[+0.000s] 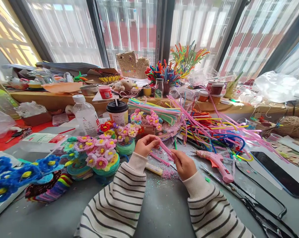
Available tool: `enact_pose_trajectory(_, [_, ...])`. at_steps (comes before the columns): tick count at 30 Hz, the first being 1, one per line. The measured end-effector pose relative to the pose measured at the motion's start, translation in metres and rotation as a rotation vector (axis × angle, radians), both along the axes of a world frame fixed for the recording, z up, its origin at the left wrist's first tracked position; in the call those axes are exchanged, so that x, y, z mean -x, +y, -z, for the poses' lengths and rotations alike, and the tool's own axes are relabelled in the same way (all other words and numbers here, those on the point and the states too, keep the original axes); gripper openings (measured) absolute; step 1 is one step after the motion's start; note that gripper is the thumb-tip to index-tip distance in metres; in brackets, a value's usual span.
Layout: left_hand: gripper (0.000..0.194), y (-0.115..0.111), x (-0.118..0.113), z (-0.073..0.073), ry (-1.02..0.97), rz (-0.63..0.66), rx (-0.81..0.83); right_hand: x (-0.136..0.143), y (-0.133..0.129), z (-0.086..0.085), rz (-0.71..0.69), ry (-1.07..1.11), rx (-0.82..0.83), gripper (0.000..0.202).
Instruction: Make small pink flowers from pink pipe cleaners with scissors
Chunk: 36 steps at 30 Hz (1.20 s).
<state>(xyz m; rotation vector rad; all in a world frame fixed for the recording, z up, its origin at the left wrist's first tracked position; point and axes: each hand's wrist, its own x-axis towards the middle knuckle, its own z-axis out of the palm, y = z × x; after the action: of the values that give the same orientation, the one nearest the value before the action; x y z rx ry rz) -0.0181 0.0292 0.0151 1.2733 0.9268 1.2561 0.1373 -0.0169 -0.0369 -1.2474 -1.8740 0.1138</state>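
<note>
Our left hand (147, 146) and right hand (184, 165) pinch opposite ends of a thin, fuzzy pink pipe-cleaner length (165, 149) above the grey, flat tabletop (161, 211). Probably mid-shaping; next bend likely needs both fingertip grips steady.

Unreadably small print on bottle (86, 115), cup (118, 116), red jar (105, 92) and window frame (160, 36).
</note>
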Motion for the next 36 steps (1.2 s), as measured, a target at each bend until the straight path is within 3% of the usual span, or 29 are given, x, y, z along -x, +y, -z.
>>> enact_pose_trajectory(9, [0.023, 0.001, 0.001, 0.002, -0.079, 0.016, 0.079, 0.003, 0.003, 0.004, -0.042, 0.058, 0.062, 0.029])
enact_pose_trajectory(12, [0.026, 0.001, -0.001, 0.002, -0.111, 0.096, 0.141, 0.005, 0.001, 0.003, -0.045, 0.137, 0.125, 0.032])
enact_pose_trajectory(17, [0.028, -0.002, -0.007, 0.003, 0.046, 0.257, 0.236, 0.009, -0.003, -0.003, -0.058, 0.18, 0.177, 0.032])
enact_pose_trajectory(25, [0.03, -0.002, -0.01, 0.005, 0.042, 0.123, 0.24, 0.013, -0.003, -0.01, -0.069, 0.004, 0.252, 0.032])
enact_pose_trajectory(36, [0.027, -0.002, -0.004, 0.002, 0.052, 0.125, 0.188, 0.015, -0.005, -0.013, -0.096, -0.051, 0.321, 0.036])
